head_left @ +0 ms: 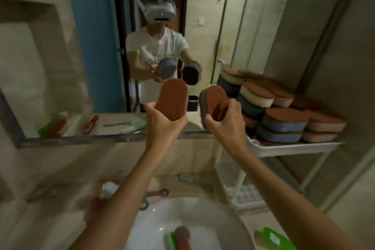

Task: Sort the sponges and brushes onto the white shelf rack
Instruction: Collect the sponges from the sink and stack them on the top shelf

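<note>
Left hand grips a brown-faced sponge upright; right hand clutches a grey-backed sponge (both raised), just left of the white rack.

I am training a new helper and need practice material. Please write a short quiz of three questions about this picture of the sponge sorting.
1. True or false: the left hand and the right hand each hold one sponge.
2. Where are the stacked sponges? A: on the floor. B: on the top shelf of the white shelf rack. C: in a drawer.
3. Fill in: the sponge with a visible grey side is in the ___ hand.
Key: 1 true; 2 B; 3 right.
</note>
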The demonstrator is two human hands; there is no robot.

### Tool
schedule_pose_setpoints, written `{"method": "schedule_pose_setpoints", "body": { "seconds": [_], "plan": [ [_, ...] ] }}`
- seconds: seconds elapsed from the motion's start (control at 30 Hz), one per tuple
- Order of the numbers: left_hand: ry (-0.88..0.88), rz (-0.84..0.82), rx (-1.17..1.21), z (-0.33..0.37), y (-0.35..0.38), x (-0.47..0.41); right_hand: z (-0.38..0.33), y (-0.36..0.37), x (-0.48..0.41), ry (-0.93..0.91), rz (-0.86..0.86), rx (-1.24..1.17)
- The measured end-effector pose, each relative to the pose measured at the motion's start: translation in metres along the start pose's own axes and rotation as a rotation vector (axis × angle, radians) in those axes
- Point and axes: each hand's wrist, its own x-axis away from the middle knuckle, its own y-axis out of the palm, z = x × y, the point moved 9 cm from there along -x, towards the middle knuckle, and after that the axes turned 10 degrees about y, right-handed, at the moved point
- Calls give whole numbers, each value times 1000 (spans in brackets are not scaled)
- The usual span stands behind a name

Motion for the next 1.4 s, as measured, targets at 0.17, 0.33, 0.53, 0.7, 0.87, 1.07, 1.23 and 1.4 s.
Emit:
{"method": "schedule_pose_setpoints", "body": {
  "seconds": [0.17, 0.33, 0.53, 0.7, 0.87, 1.07, 1.23, 1.4],
  "plan": [
    [43, -108, 185, 72, 75, -6, 13, -80, -39, -40, 99, 5],
    [91, -181, 309, 130, 142, -9, 36, -137, -76, -42, 146, -5],
    [-168, -217, 528, 151, 214, -23, 93, -189, -141, 50, 137, -53],
    [-371, -257, 709, 145, 256, -32, 137, -184, -181, 136, 1, -16],
    [-481, -252, 755, 132, 272, -35, 151, -157, -194, 141, -90, 18],
    [-525, -364, 929, 130, 289, -35, 149, -148, -199, 106, -69, 152],
    [-549, -421, 958, 122, 291, -35, 150, -135, -202, 89, -93, 223],
    [-532, -420, 925, 121, 290, -37, 153, -120, -198, 40, -133, 338]
  ]
}}
